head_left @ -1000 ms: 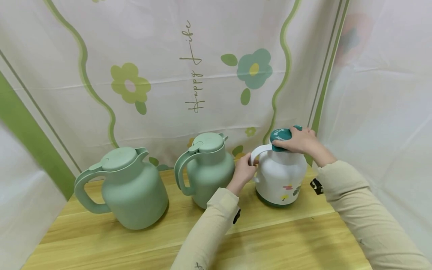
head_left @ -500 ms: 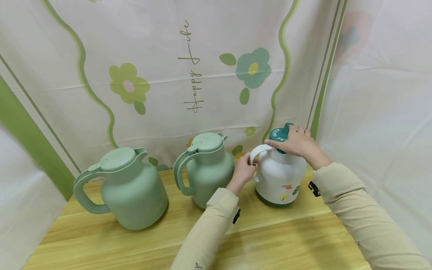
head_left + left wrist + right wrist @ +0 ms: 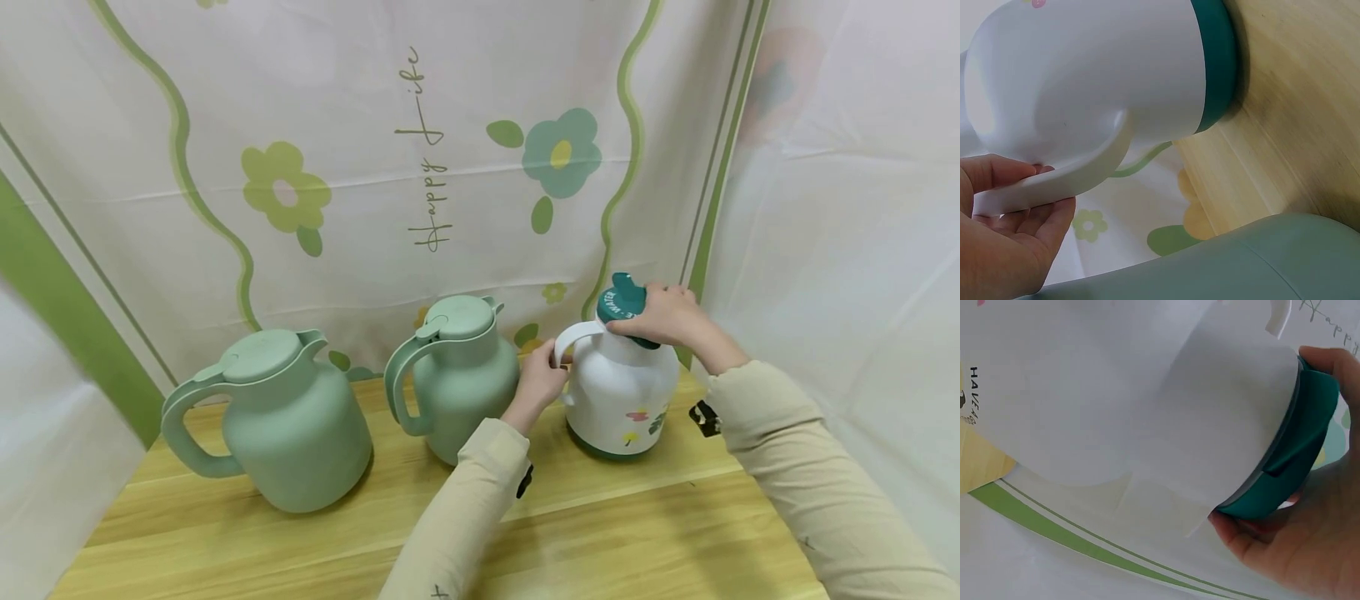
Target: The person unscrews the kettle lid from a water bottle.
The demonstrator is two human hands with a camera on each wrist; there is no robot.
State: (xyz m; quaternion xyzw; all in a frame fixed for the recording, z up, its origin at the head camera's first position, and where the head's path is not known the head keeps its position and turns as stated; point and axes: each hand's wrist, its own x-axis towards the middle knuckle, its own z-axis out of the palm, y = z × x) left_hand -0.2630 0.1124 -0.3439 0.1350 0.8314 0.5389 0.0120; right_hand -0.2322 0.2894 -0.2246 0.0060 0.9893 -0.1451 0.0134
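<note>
A white thermos jug (image 3: 621, 387) with a dark green base stands upright on the wooden table at the right in the head view. My left hand (image 3: 542, 379) holds its white handle (image 3: 577, 335); in the left wrist view the thumb and fingers lie on either side of that handle (image 3: 1079, 178). On top sits a teal lid (image 3: 621, 302) with white lettering and a raised tab. My right hand (image 3: 667, 317) grips the lid's rim. The right wrist view shows thumb and fingers spread around the lid (image 3: 1291, 456), which is on the jug's neck.
Two sage-green jugs stand to the left: a middle jug (image 3: 465, 383), close beside my left hand, and a wider jug (image 3: 296, 425) farther left. Behind the wooden table (image 3: 585, 533) hangs a flowered curtain (image 3: 360, 208); more white cloth hangs at the right.
The lid has turned on the jug; its tab has swung from the back right toward the left. My right hand has shifted its hold on the rim. My left hand stays on the handle.
</note>
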